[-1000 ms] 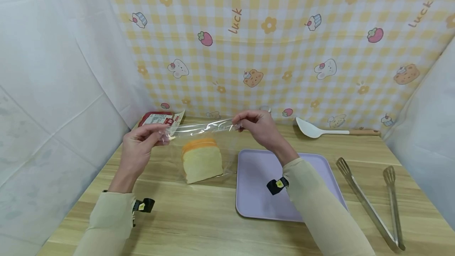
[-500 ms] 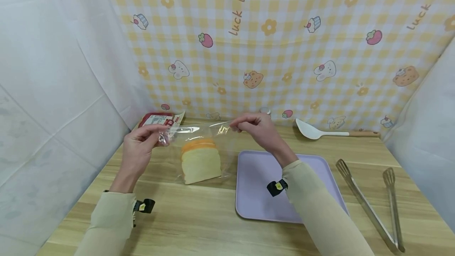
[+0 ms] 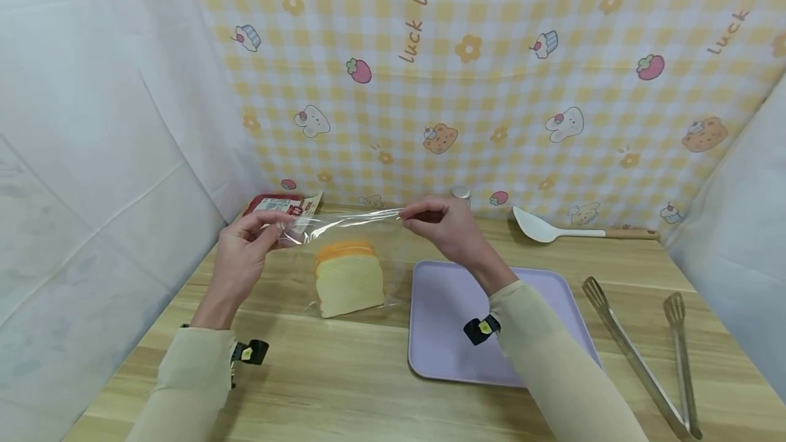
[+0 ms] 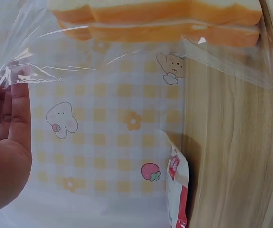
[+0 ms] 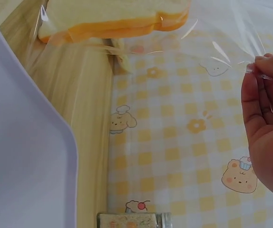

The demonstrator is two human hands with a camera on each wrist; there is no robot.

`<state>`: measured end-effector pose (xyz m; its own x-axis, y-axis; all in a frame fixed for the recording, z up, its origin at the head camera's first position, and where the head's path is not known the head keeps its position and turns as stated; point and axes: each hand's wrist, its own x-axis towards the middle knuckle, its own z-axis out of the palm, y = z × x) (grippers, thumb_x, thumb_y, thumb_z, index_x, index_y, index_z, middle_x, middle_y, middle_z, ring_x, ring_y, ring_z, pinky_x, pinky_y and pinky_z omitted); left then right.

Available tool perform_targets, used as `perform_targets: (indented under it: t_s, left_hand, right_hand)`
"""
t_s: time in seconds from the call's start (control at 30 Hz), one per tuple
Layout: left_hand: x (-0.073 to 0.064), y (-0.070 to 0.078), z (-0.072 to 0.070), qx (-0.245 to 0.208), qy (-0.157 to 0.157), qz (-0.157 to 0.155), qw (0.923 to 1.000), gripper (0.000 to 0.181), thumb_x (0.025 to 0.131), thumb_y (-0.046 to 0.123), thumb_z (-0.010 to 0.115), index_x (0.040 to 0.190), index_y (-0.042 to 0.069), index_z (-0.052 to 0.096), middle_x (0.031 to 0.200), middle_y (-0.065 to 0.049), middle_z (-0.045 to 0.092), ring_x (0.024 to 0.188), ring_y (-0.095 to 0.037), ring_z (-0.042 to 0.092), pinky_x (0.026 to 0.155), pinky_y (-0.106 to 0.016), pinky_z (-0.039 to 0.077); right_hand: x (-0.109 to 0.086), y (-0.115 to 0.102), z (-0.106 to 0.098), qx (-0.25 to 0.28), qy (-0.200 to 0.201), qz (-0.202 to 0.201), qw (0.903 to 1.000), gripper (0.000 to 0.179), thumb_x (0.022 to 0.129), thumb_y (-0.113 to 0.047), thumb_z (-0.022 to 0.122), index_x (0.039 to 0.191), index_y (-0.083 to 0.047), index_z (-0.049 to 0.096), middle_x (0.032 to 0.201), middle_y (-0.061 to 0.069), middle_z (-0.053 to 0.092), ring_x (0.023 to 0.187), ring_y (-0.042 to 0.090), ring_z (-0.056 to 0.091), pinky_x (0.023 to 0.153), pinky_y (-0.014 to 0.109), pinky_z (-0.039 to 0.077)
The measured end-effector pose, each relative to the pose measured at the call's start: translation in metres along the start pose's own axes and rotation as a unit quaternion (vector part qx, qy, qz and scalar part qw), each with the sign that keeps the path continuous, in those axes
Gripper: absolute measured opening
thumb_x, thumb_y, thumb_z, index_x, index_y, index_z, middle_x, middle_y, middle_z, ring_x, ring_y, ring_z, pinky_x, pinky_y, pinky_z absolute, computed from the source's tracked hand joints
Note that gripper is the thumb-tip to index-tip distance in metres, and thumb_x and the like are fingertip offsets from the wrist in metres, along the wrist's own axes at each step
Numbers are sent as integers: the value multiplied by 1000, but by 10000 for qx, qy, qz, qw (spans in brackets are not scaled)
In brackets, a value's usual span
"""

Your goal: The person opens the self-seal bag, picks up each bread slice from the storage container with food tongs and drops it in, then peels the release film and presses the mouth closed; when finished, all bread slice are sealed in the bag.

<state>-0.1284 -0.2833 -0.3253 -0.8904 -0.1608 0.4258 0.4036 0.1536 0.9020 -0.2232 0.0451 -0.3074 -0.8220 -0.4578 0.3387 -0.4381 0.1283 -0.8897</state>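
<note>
A clear plastic bag (image 3: 344, 224) hangs between the two hands, with its top edge stretched nearly level. Two slices of bread (image 3: 350, 285) with orange-brown crusts stand face to face inside it, near the bag's bottom. My left hand (image 3: 242, 251) pinches the left top corner between thumb and fingers. At the opposite corner, my right hand (image 3: 447, 232) pinches the film with thumb and fingertips. Both wrist views show the crust edges of the bread slices (image 4: 160, 26) through the film, with the right hand (image 5: 271, 118) gripping the bag's edge in the right one.
A lilac tray (image 3: 442, 333) lies under the right forearm. Metal tongs (image 3: 638, 362) lie spread to its right, and a white spoon with a wooden handle (image 3: 540, 229) rests behind. A red and white packet (image 3: 267, 204) stands at back left; a small jar (image 5: 134, 220) is near the patterned cloth.
Both hands keep their hold on the bag's top corners. The film between them shifts slightly, its glints changing, and the right hand is a little lower. The bread stays almost in place.
</note>
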Motion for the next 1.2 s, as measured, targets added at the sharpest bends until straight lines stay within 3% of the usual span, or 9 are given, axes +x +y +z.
perform_targets:
  t_s: [0.27,0.47,0.6,0.73,0.87,1.0,1.2]
  left_hand:
    - [1,0,2,-35,37,49,10000,18,105,-4,57,116,-7,71,104,7,74,77,-7,76,79,-21,62]
    - [1,-2,1,-90,-44,-46,9999,25,107,3,59,130,4,70,100,8,74,84,-4,74,80,-22,62]
    - [1,-2,-3,-421,-320,-382,9979,30,113,11,48,137,12,66,102,7,75,84,-4,70,84,-22,61]
    - [-1,-2,-4,-854,-662,-633,9921,34,117,26,35,139,19,60,104,7,78,89,-6,74,88,-24,60]
    - [-4,1,0,-292,-716,-628,9950,30,114,29,47,139,16,60,102,10,78,95,-6,75,89,-22,59]
    - [-6,2,3,350,-604,-848,9940,29,107,25,65,129,6,68,96,11,78,93,-7,73,86,-20,58]
    - [-5,1,2,721,-473,-1053,9907,30,104,27,71,114,-1,74,91,11,79,90,-7,73,85,-19,58]
  right_hand:
    - [-2,0,2,-219,59,-149,9996,17,95,4,74,111,3,78,116,18,75,88,8,70,76,19,57]
    - [-4,-1,4,-381,111,-250,9989,15,95,3,75,109,0,79,115,16,76,87,9,69,74,19,56]
    - [-4,-1,5,-407,156,-302,9986,15,94,3,75,108,0,79,114,16,76,85,9,68,73,19,55]
    - [-5,-1,6,-362,175,-350,9986,15,94,5,75,109,3,78,115,18,76,85,8,67,72,19,54]
    - [-5,-1,6,-349,220,-343,9986,15,94,5,75,109,5,77,114,19,76,86,9,67,73,19,54]
    - [-4,-1,7,-396,259,-354,9983,15,94,4,75,108,4,78,113,19,76,87,13,68,75,19,55]
    - [-4,-3,7,-366,219,-363,9984,15,94,5,74,109,5,77,112,19,76,87,11,68,74,19,55]
